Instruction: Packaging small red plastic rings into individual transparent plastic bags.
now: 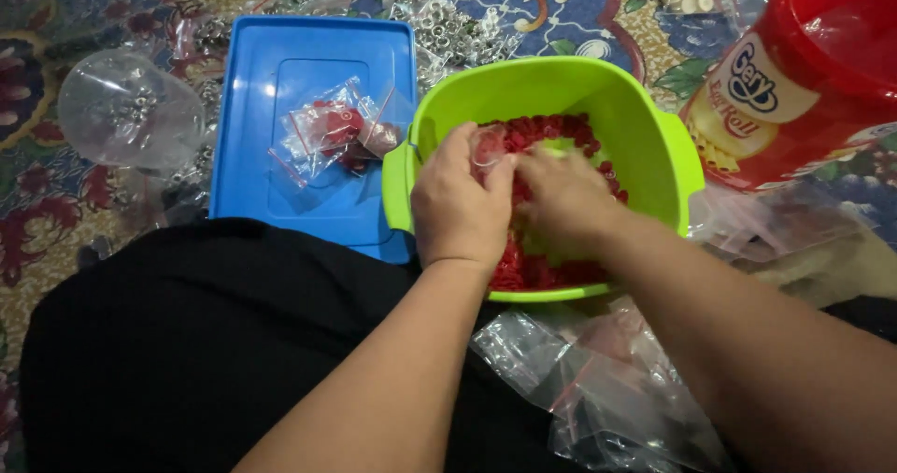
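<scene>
A lime-green plastic basin sits on the floor before me, holding several small red pieces. Both my hands are inside it. My left hand pinches a small clear plastic bag at its mouth. My right hand lies fingers-down among the red pieces, right beside the bag; whether it grips any is hidden.
A blue lid on the left carries small filled bags. A clear plastic jar lies further left. Silver metal pieces in clear bags lie behind. A red bucket stands right. Empty clear bags lie by my lap.
</scene>
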